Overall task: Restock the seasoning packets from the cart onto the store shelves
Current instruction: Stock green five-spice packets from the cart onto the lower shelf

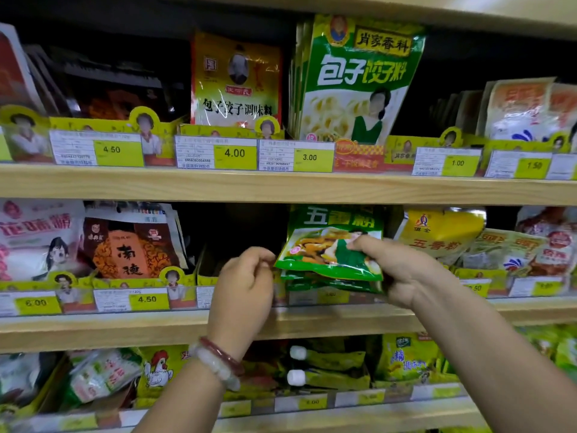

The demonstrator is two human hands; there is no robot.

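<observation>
The right hand (pixel 396 270) grips a small stack of green seasoning packets (pixel 331 254) at the front of the middle shelf (pixel 125 326), its thumb pressed on the top packet's face and its fingers curled under the stack. The stack tilts with its near edge low, just above the row of price tags (pixel 146 300). Behind it, another green packet (pixel 337 217) stands upright in the same slot. The left hand (pixel 246 282) is just to the left of the stack, fingers curled in, their tips right at the stack's left edge; whether they pinch it cannot be told. A white bead bracelet and a red bangle (pixel 218 360) sit on the left wrist.

To the right of the stack lie yellow packets (pixel 443 232). To the left there is a dark gap in the shelf, then an orange packet (pixel 131 248) and a white and pink bag (pixel 37 239). On the top shelf (pixel 281 185) a tall green and white packet (pixel 356 82) stands beside a yellow one (pixel 237 79). The bottom shelf holds yellow and green bags (pixel 406 357).
</observation>
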